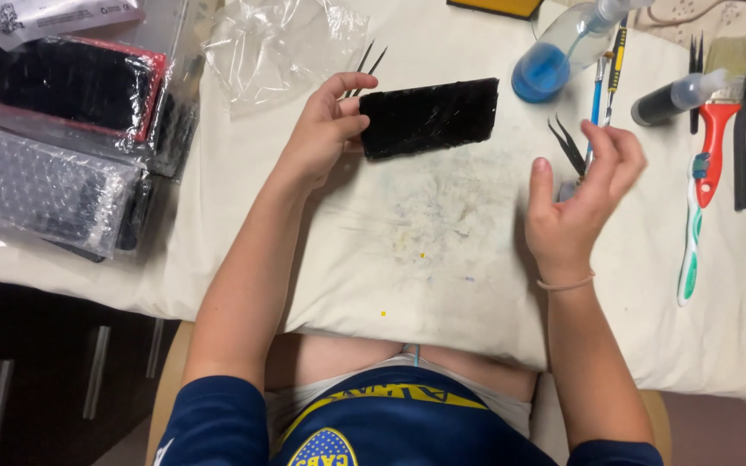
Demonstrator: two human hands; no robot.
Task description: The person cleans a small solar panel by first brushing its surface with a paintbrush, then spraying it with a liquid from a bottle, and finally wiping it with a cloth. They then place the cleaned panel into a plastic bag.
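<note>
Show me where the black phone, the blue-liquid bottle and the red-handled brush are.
black phone (pixel 429 116), head view, middle of its cracked face.
blue-liquid bottle (pixel 554 56), head view, clear body above the blue liquid.
red-handled brush (pixel 712 142), head view, red handle.

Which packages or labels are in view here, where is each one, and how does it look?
White paper label: top left corner, rectangular, small black print.
Red-edged package: below the label, black contents.
Bubble-wrap package: left edge, greyish, rectangular.
Empty clear bag: top centre, crumpled.

The person wears a short-sleeved navy jersey (pixel 390 431) with a yellow band curving across the chest; a round yellow-rimmed crest (pixel 323 449) sits below that band; a thin pale band (pixel 565 282) circles the right wrist above the jersey.
</note>
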